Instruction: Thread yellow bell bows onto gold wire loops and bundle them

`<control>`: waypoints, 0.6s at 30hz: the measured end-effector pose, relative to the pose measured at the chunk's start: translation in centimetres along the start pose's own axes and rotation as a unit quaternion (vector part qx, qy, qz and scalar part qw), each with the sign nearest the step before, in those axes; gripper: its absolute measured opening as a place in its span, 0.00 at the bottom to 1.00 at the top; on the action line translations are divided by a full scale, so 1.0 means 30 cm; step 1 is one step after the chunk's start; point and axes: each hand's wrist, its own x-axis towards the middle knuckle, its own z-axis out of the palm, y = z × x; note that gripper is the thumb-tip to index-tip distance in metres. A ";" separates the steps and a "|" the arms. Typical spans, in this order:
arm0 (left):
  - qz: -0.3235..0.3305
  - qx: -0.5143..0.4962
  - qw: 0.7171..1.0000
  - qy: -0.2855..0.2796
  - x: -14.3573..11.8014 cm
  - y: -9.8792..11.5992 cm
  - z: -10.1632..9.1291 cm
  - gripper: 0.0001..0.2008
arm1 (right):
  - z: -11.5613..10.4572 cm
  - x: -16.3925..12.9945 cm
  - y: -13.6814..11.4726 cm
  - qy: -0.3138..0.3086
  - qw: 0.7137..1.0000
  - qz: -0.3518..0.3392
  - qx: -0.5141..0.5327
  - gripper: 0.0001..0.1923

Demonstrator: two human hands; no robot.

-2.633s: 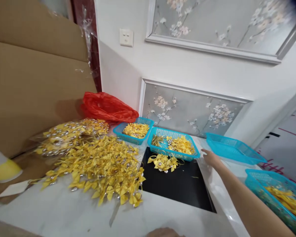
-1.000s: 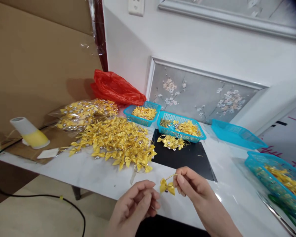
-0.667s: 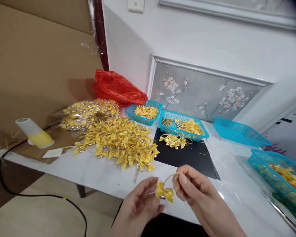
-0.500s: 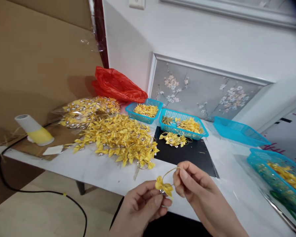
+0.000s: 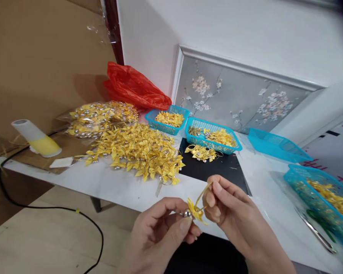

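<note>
Both my hands meet over the near edge of the white table (image 5: 117, 188). My left hand (image 5: 162, 232) pinches a small yellow ribbon bow (image 5: 194, 211) with a silver bead at its centre. My right hand (image 5: 231, 213) grips the thin gold wire that loops up from the bow. Behind them a large heap of the same yellow bows (image 5: 137, 150) lies on the table, with a small cluster of bows (image 5: 201, 153) on a black mat (image 5: 214, 171).
Blue baskets stand along the back: one with bows (image 5: 167, 120), one beside it (image 5: 214, 139), one without contents (image 5: 277, 145), and one at the right edge (image 5: 320, 198). A red plastic bag (image 5: 134, 88), a bagged pile of bows (image 5: 98, 118), a white-and-yellow cylinder (image 5: 36, 139), a black cable (image 5: 54, 209) and metal tweezers (image 5: 316, 232) are around.
My right hand left the far basket and came back to meet the left hand near the table edge. The bow has been turned between my fingers and the view tilted down.
</note>
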 end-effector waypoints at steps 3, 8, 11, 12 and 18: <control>0.009 0.014 1.000 0.012 -0.012 0.013 0.019 0.06 | 0.004 0.002 0.000 -0.002 1.000 0.008 0.020 0.10; 0.032 0.041 0.996 0.069 -0.014 0.016 0.033 0.08 | 0.016 -0.001 0.005 0.014 0.999 0.023 0.031 0.11; 0.048 0.054 0.996 0.047 -0.004 0.012 0.017 0.07 | 0.030 -0.014 0.011 0.005 1.000 0.007 0.012 0.09; 0.050 0.053 0.997 0.041 -0.001 0.010 0.010 0.06 | 0.035 -0.019 0.014 -0.002 1.000 -0.004 -0.002 0.09; 0.036 0.056 0.997 0.029 -0.003 0.013 -0.010 0.05 | 0.048 -0.042 0.029 -0.011 0.984 -0.100 -0.150 0.10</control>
